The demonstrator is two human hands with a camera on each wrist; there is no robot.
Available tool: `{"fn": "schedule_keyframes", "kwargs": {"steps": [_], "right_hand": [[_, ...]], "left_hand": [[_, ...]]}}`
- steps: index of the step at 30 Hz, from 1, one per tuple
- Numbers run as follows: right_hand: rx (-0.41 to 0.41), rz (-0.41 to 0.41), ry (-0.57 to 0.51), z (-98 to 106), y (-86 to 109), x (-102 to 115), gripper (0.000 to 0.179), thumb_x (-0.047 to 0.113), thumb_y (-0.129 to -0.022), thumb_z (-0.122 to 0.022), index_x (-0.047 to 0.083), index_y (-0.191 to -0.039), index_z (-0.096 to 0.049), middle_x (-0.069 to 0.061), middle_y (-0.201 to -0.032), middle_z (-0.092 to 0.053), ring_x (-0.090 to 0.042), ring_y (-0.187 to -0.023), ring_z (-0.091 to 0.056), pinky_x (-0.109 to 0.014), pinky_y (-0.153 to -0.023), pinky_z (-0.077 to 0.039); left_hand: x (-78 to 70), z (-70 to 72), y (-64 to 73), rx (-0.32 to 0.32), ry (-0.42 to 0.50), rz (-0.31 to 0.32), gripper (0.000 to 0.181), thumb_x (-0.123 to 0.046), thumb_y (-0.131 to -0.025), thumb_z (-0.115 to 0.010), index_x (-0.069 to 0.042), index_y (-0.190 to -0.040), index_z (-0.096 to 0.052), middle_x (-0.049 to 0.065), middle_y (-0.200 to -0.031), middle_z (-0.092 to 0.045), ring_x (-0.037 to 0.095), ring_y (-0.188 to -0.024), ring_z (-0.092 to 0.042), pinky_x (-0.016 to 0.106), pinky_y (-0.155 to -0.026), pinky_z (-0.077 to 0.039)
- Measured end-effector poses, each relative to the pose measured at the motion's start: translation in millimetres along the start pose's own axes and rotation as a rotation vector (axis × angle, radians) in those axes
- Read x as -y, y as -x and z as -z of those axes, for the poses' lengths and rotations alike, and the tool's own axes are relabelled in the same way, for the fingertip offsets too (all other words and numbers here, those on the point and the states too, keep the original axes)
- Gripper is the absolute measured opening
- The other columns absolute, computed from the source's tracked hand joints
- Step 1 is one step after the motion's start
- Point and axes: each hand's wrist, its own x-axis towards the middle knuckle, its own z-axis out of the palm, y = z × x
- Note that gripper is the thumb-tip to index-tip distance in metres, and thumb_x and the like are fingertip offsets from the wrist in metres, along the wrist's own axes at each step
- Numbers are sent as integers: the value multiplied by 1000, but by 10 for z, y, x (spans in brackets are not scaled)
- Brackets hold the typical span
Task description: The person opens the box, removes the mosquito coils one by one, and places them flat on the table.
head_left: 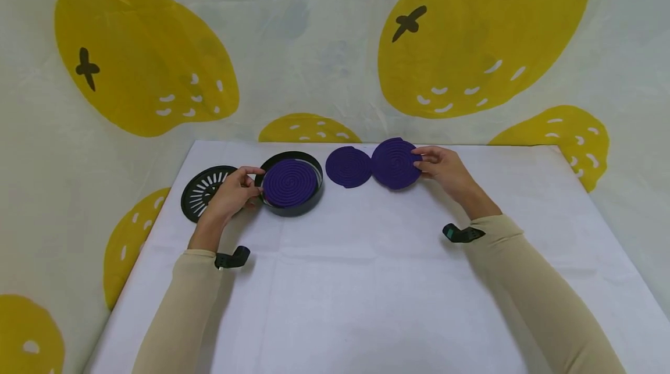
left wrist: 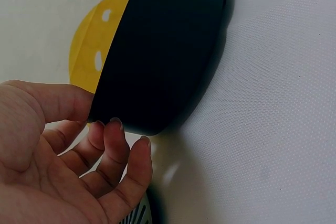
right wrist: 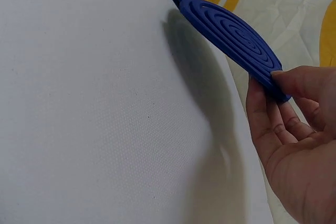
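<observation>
In the head view, my left hand [head_left: 229, 193] is at the left side of a round black tin [head_left: 295, 210]. In the left wrist view its thumb and fingers grip the edge of the tin [left wrist: 163, 51]. A purple mosquito coil [head_left: 289, 183] lies in the tin's opening. My right hand [head_left: 445, 170] pinches the right edge of another purple spiral coil [head_left: 396, 163], thumb on one face and fingers beneath. That coil [right wrist: 233, 38] is tilted and raised off the table, its shadow below. A third coil [head_left: 348, 167] lies between it and the tin.
A black slotted lid [head_left: 195, 195] lies left of the tin, partly behind my left hand. The table has a white cloth [head_left: 340, 281]. Behind its far edge hangs a pale curtain [head_left: 314, 31] with yellow fruit shapes.
</observation>
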Motion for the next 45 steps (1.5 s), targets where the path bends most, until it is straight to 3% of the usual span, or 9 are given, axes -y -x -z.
{"fn": "schedule_keyframes", "kwargs": {"steps": [11, 28, 37, 45], "right_hand": [[-18, -15, -121, 99, -28, -66, 39, -4, -96, -64, -10, -134, -55, 0, -94, -65, -6, -80, -63, -22, -75, -59], [-13, -24, -74, 102, -18, -42, 43, -2, -98, -63, -11, -137, -50, 3, -93, -65, -4, -80, -64, -20, -76, -58], [-11, -20, -106, 105, -44, -76, 45, -2, -97, -64, -12, -138, -50, 4, -92, -67, -4, -79, -65, -21, -75, -59], [-19, -54, -2, 129, -42, -69, 47, 2, -98, -64, -9, -142, -50, 8, -100, -64, -3, -85, -65, -19, -79, -58]], "left_hand": [[-16, -5, 5, -3, -1, -3, 47, -1, -96, -63, -9, -141, -52, 7, -93, -43, 26, -83, -54, 39, -70, -58], [-1, -4, 4, 1, -1, -4, 48, 1, -96, -62, -9, -142, -52, 7, -93, -43, 25, -84, -55, 39, -71, -59], [-9, -8, 11, 0, -2, -1, 48, 1, -96, -62, -9, -142, -52, 7, -94, -43, 25, -85, -55, 40, -72, -59], [-22, -18, 10, -3, 2, -6, 48, 1, -96, -62, -10, -141, -52, 7, -93, -43, 24, -83, -54, 39, -70, -59]]}}
